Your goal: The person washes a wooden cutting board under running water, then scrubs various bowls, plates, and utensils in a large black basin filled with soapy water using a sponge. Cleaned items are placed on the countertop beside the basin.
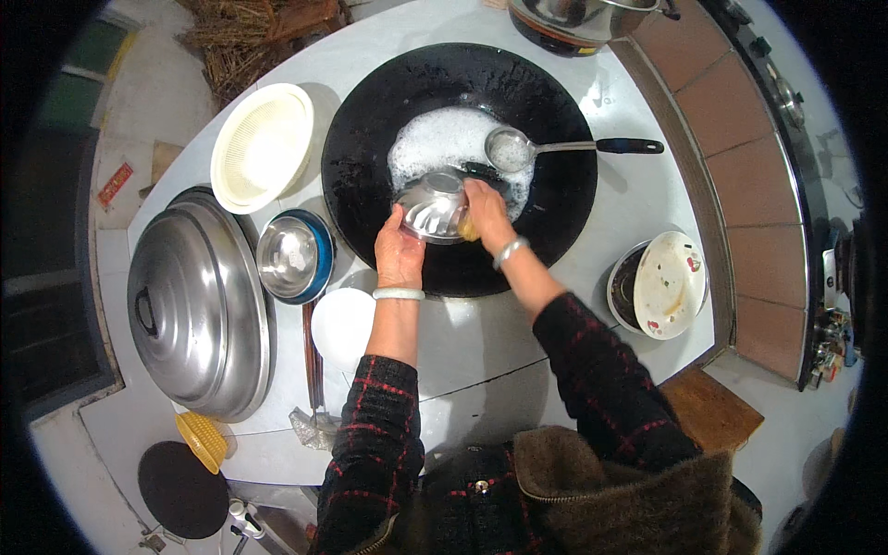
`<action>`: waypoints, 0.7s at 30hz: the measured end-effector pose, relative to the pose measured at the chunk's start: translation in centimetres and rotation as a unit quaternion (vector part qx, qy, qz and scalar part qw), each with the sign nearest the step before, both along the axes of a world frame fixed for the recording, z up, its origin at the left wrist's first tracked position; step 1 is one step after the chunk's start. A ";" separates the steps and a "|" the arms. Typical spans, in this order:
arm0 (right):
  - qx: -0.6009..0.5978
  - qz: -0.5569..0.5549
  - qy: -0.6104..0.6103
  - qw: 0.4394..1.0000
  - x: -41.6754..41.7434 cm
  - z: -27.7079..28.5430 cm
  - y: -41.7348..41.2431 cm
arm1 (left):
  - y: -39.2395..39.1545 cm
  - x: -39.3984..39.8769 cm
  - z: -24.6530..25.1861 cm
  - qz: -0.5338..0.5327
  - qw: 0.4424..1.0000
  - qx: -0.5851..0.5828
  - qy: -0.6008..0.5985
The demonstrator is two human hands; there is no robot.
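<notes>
My left hand (400,251) grips the near left rim of a tilted stainless steel bowl (437,208), its base turned up and away from me. My right hand (488,214) presses a yellowish scrubber, probably a sponge (469,227), against the bowl's right side. Both hands are over a large black wok (374,90) with white suds (440,139) in its middle. A metal ladle (510,149) with a black handle lies across the wok's right rim, its head in the foam.
Left of the wok are a cream colander (262,149), stacked metal bowls (290,257), a white bowl (342,327), chopsticks (313,361) and a large domed lid (201,312). At right, a soiled floral plate (669,286) rests on a pot. A steel pot (583,21) stands at the back.
</notes>
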State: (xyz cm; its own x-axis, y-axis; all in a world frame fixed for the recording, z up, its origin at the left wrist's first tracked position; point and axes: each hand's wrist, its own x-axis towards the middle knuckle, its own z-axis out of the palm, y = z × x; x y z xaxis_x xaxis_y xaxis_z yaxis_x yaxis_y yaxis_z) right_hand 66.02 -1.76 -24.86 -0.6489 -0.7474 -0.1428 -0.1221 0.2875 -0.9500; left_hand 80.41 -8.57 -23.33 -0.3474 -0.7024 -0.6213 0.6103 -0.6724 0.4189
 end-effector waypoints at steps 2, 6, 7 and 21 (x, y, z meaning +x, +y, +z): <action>-0.091 -0.030 0.275 0.957 1.4 1.0 1.0 | 0.8 -0.5 1.1 -0.005 1.000 -0.004 0.030; -0.087 -0.025 0.043 0.995 0.3 5.3 1.8 | 1.7 0.2 4.8 -0.010 0.995 -0.065 0.069; -0.061 -0.010 0.095 0.994 -1.7 4.1 2.0 | 2.0 0.3 5.7 -0.016 0.992 -0.088 0.084; 0.046 0.104 -0.059 0.992 -1.6 10.6 19.0 | 13.3 18.1 20.1 -0.149 0.617 -0.521 -0.571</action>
